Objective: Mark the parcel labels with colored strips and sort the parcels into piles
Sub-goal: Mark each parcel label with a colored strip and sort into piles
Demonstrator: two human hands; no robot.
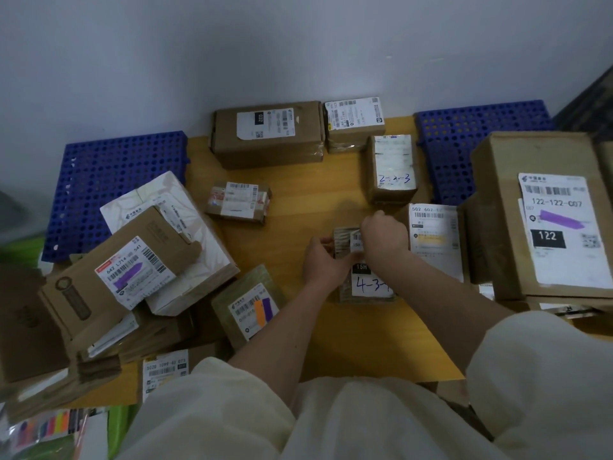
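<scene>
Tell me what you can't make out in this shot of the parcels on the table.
Head view only:
- Small parcel in the middle: the handwritten number starting 4-3 is cut off by the right hand's forearm.
- What the left hand and right hand do at its label: hidden by the hands themselves.
- Fine print on the big box marked 122: too small and blurred.
- Pack of colored strips, bottom left: blurred, partly cut off by the edge.

Large box label (564, 227): "122-122-C07", "122"
Tall box label (394, 161): "2-2-3" handwritten
Held parcel label (370, 280): "4-3-" handwritten
Brown carton label (136, 270): "642 L714"
</scene>
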